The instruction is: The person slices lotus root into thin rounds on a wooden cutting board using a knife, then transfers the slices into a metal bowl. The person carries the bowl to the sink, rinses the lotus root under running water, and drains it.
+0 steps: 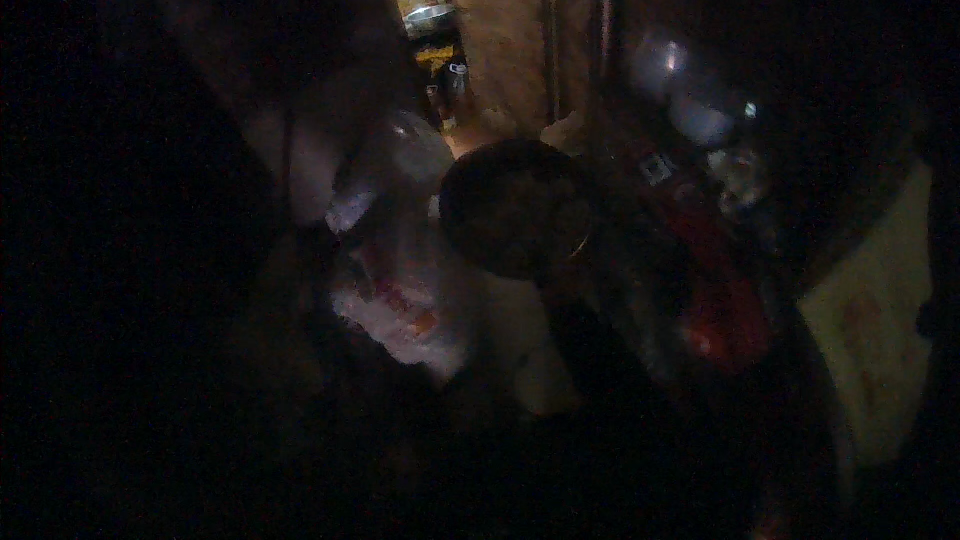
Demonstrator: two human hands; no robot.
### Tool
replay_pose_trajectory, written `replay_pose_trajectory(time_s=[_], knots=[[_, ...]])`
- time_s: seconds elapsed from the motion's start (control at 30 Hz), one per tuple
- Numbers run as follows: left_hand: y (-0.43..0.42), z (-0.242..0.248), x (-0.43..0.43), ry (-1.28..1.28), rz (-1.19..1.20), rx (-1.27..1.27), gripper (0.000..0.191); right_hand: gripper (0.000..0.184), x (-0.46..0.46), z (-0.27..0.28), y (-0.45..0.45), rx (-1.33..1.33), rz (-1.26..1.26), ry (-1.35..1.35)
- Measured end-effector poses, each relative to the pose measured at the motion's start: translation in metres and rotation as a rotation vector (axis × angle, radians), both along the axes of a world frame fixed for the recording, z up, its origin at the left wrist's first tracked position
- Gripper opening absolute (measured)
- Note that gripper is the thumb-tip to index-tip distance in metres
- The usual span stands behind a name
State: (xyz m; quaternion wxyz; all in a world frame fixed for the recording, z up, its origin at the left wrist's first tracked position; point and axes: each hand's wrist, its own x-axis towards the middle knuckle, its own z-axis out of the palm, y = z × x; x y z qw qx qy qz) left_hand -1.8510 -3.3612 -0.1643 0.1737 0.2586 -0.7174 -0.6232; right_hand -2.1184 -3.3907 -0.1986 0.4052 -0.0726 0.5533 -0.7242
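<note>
The view is very dark. A dark round object (517, 210), perhaps a pan or a lid, lies in the middle, with a thin glint near its lower right edge. A dark shape like a sleeved forearm runs up from the lower right to that edge. My right hand (571, 277) seems to be there, but its fingers are lost in shadow, and whether it grips the rim cannot be told. My left hand is not in view. Left of the round object is a pale, crumpled plastic bag (405, 315) with red and orange marks.
Behind stands a lit brown wooden panel (499, 22). Beside it, shelves hold a metal bowl (430, 15) and a yellow item (435, 55). To the right are a red object (724, 322), shiny pale things (701, 120) and a yellowish sheet-like surface (874, 315).
</note>
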Motion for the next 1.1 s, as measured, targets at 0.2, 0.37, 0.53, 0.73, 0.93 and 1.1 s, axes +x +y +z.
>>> replay_pose_trajectory(time_s=[0.2,0.37,0.53,0.73,0.93,1.1], knots=[[-0.203,-0.015,0.044,-0.113,0.370,-0.064,0.027,0.030,-0.097,0.004,-0.134,0.023,-0.029,-0.014],[-0.307,-0.015,-0.017,-0.159,0.547,-0.193,0.027,0.030,-0.206,-0.025,-0.237,0.017,-0.031,-0.016],[-0.408,-0.003,-0.154,-0.101,0.677,-0.079,0.025,0.030,-0.341,-0.063,-0.363,0.055,0.003,0.001],[-0.513,-0.018,-0.284,-0.060,0.689,0.012,0.028,0.031,-0.471,-0.115,-0.500,0.131,0.080,0.219],[-0.617,-0.003,-0.412,-0.093,0.598,-0.129,0.031,0.035,-0.557,-0.077,-0.617,0.036,0.017,0.513],[-0.707,0.003,-0.492,-0.005,0.421,-0.109,0.030,0.041,-0.606,-0.078,-0.663,-0.177,0.130,0.042]])
